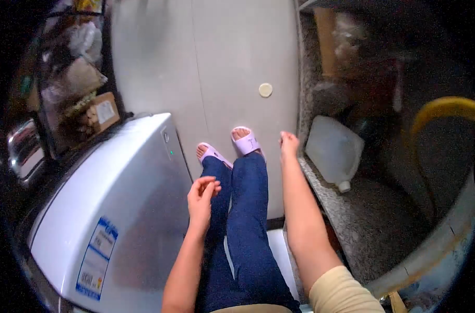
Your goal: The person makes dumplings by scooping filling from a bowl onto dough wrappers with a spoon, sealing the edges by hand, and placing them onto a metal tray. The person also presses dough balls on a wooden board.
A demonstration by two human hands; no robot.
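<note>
Head view: my left grip (200, 192) hangs loosely half-curled near a white appliance (138, 224), my right grip (289, 145), its state unclear, beside a capped plastic jug (334, 148) lying on the granite table (370, 224).

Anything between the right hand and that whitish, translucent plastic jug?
No visible object blocks the bare right hand from the whitish plastic jug; only the speckled grey stone edge appears between them, and one view leaves heights unclear.
</note>
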